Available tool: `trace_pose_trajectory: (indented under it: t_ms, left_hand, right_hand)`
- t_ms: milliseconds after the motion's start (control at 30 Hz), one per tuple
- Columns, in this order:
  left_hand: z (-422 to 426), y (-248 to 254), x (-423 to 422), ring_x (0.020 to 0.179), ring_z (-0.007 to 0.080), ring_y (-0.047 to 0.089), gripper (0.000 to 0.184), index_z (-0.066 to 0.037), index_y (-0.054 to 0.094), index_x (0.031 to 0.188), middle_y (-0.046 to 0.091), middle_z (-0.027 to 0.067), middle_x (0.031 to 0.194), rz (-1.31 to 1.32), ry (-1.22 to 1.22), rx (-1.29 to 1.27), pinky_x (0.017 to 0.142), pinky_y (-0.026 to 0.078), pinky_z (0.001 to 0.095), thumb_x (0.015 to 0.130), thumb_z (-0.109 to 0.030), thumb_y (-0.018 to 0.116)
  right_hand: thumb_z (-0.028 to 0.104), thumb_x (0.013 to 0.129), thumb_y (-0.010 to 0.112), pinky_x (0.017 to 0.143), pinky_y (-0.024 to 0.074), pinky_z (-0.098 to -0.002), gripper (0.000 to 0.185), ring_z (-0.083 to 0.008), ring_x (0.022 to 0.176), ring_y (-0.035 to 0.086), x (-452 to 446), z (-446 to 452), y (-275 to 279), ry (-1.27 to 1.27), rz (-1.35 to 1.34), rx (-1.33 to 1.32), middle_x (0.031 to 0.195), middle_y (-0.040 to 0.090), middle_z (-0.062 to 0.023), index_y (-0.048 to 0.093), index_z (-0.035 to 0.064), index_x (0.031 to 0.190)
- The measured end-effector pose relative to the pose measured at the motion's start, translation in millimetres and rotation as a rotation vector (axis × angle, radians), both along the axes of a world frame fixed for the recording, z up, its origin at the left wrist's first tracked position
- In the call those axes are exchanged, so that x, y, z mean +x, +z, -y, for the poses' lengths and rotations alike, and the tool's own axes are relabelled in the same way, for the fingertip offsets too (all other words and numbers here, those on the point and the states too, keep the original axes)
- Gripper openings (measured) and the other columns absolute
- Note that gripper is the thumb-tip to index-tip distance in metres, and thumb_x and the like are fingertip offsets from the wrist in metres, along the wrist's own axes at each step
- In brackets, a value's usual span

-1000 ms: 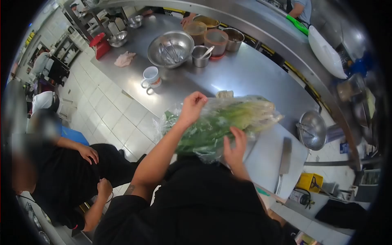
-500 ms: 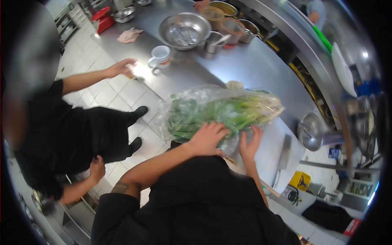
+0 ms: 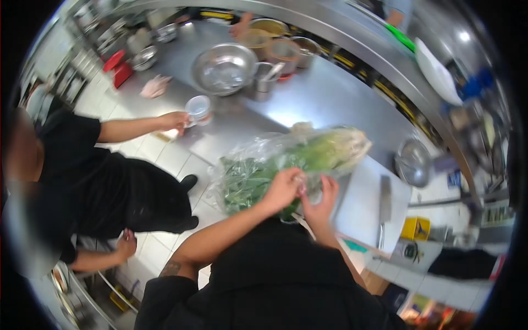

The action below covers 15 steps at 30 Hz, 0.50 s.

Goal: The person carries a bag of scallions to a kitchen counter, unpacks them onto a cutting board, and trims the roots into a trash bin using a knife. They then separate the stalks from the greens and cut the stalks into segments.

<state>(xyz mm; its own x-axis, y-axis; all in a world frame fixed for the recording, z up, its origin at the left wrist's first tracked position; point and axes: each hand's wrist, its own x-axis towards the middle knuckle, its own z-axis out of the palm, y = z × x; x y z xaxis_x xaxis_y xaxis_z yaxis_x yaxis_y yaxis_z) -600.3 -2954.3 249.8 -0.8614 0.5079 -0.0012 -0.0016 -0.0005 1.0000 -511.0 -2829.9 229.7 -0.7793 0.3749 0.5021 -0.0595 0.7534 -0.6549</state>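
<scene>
A clear plastic bag [image 3: 250, 146] of long leafy greens [image 3: 247, 179] lies before me on the steel counter; the pale stalk ends [image 3: 352, 144] point right. My left hand [image 3: 283, 190] is closed, its fingertips pinching the near side of the bag. Close beside it, my right hand [image 3: 320, 202] grips the same plastic between thumb and fingers. The fingertips of both hands almost meet. Just right of the bag, a large knife [image 3: 385, 206] rests on a white cutting board [image 3: 357, 212].
At left stands a co-worker [image 3: 110, 170] in black, one hand on a clear plastic cup [image 3: 198, 107]. A steel bowl [image 3: 224, 69], several containers [image 3: 283, 52] and a crumpled glove [image 3: 155, 87] occupy the counter's far part. Another bowl [image 3: 413, 162] sits at right.
My hands have come together, from resting apart on the bag to pinching its plastic. The co-worker's hand has reached the cup. My view has shifted slightly.
</scene>
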Motion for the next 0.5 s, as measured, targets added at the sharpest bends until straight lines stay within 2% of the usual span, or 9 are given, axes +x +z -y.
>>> trace_pose_trajectory:
  t_ms: [33,100,200,233,300,367,400,467,500]
  left_hand:
    - [0.6,16.3,-8.8,0.058,0.0132,0.054,0.012,-0.008,0.062,0.087,0.061,0.0030,0.079,0.586,-0.115,0.114,0.049,0.041,0.0266,0.094,-0.018,0.062]
    - [0.2,41.3,-24.2,0.051,0.0027,0.041,0.014,-0.009,0.059,0.090,0.058,-0.0034,0.076,0.616,-0.208,0.121,0.042,0.028,0.0213,0.095,-0.021,0.065]
    - [3.9,68.6,-52.5,0.052,0.0020,0.035,0.014,-0.010,0.058,0.099,0.057,-0.0047,0.076,0.769,-0.324,0.177,0.043,0.024,0.0208,0.091,-0.014,0.069]
    - [6.9,72.5,-64.9,0.052,0.0020,0.035,0.014,-0.010,0.058,0.099,0.057,-0.0047,0.076,0.763,-0.330,0.168,0.043,0.024,0.0208,0.091,-0.014,0.069]
    - [12.4,78.5,-82.8,0.055,0.0008,0.039,0.023,-0.010,0.057,0.103,0.058,-0.0051,0.078,0.543,-0.452,0.036,0.045,0.024,0.0203,0.087,-0.008,0.073]
    - [16.1,94.2,-98.7,0.058,-0.0002,0.041,0.029,-0.010,0.057,0.106,0.059,-0.0047,0.080,0.427,-0.390,-0.095,0.046,0.025,0.0186,0.083,-0.001,0.073]
    - [21.8,91.0,-111.7,0.060,0.0006,0.044,0.025,-0.008,0.060,0.101,0.059,-0.0045,0.080,0.360,-0.417,-0.082,0.048,0.028,0.0190,0.081,0.002,0.071]
    - [34.7,77.5,-136.0,0.063,0.0014,0.047,0.022,-0.007,0.063,0.096,0.059,-0.0044,0.080,0.298,-0.434,-0.064,0.050,0.031,0.0194,0.079,0.006,0.069]
    - [40.6,67.4,-150.0,0.064,0.0073,0.052,0.019,-0.006,0.065,0.089,0.061,-0.0019,0.080,0.068,-0.470,-0.172,0.053,0.037,0.0238,0.076,0.008,0.066]
  right_hand:
    - [0.007,0.070,0.076,0.096,0.0436,-0.0454,0.071,-0.0396,0.113,0.049,-8.0,-2.6,-0.5,-0.080,-0.004,0.031,0.126,0.045,-0.0200,0.047,0.0058,0.135]
    - [0.007,0.069,0.076,0.100,0.0412,-0.0464,0.078,-0.0414,0.116,0.047,-15.8,-14.6,-7.0,-0.190,0.015,0.051,0.128,0.044,-0.0208,0.042,0.0069,0.139]
    - [0.007,0.070,0.075,0.095,0.0441,-0.0441,0.077,-0.0387,0.113,0.049,-32.6,-47.2,-18.4,-0.374,-0.014,0.012,0.130,0.042,-0.0199,0.040,0.0072,0.139]
    - [0.007,0.071,0.074,0.092,0.0457,-0.0419,0.073,-0.0358,0.109,0.052,-34.4,-61.9,-19.8,-0.420,0.051,-0.069,0.128,0.045,-0.0182,0.043,0.0074,0.137]
    - [0.007,0.073,0.073,0.089,0.0473,-0.0397,0.068,-0.0329,0.105,0.055,-30.8,-89.2,-27.1,-0.464,0.116,-0.157,0.126,0.047,-0.0164,0.045,0.0075,0.135]
    - [0.008,0.076,0.072,0.079,0.0499,-0.0369,0.055,-0.0268,0.089,0.060,-29.9,-108.6,-29.2,-0.464,0.296,-0.315,0.116,0.055,-0.0121,0.052,0.0087,0.127]
    - [0.008,0.076,0.072,0.079,0.0499,-0.0369,0.055,-0.0268,0.089,0.060,-28.8,-112.9,-27.3,-0.455,0.301,-0.309,0.116,0.055,-0.0121,0.052,0.0087,0.127]
    - [0.008,0.077,0.072,0.072,0.0499,-0.0373,0.044,-0.0255,0.078,0.061,-26.4,-113.8,-5.7,-0.430,0.321,-0.136,0.097,0.061,-0.0093,0.058,0.0096,0.118]
    - [0.008,0.077,0.072,0.072,0.0499,-0.0373,0.044,-0.0255,0.078,0.061,-26.7,-116.2,-5.9,-0.428,0.320,-0.136,0.097,0.061,-0.0093,0.058,0.0096,0.118]
